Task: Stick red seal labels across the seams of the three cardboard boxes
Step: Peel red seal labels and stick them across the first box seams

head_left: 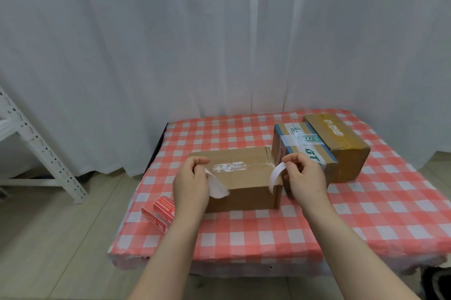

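Left hand point(191, 182): fingers curled, pinching a curled white paper piece point(217, 186) that hangs below the fingertips.
Right hand point(303, 177): pinches a narrow white strip point(275, 175) that slants down-left from the fingertips.
Cardboard box point(244, 190): matte brown, rectangular, long axis left-right, between both hands' fingers.
Red seal labels point(161, 213): glossy, beside the left wrist.

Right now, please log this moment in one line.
left hand: pinches white paper | right hand: pinches white strip | both in front of nearest box
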